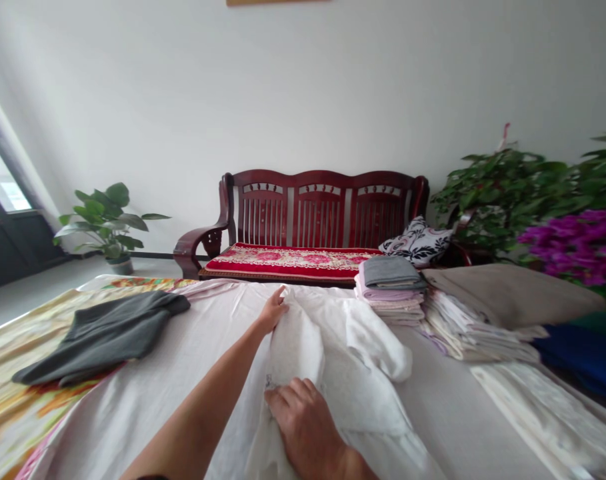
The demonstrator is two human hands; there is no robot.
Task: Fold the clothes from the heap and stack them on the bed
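A white garment (343, 360) lies spread on the pale cloth covering the table, one sleeve-like part bulging out to the right. At its far end, my left hand (273, 312) is stretched out, with thumb and fingers pinching the upper left edge. Closer to me, my right hand (307, 423) is curled, its fingers closed on the garment's near left side beside a small dark mark. Between the two hands, a folded-over strip of the white fabric runs lengthwise.
To the left lies a dark grey garment (117, 333) on a yellow patterned cloth (13, 413). Folded cloth stacks (390, 293) stand at right, beside a brown cloth (513, 293) and a blue cloth (583, 357). Behind are a wooden bench (317, 220) and potted plants (105, 220).
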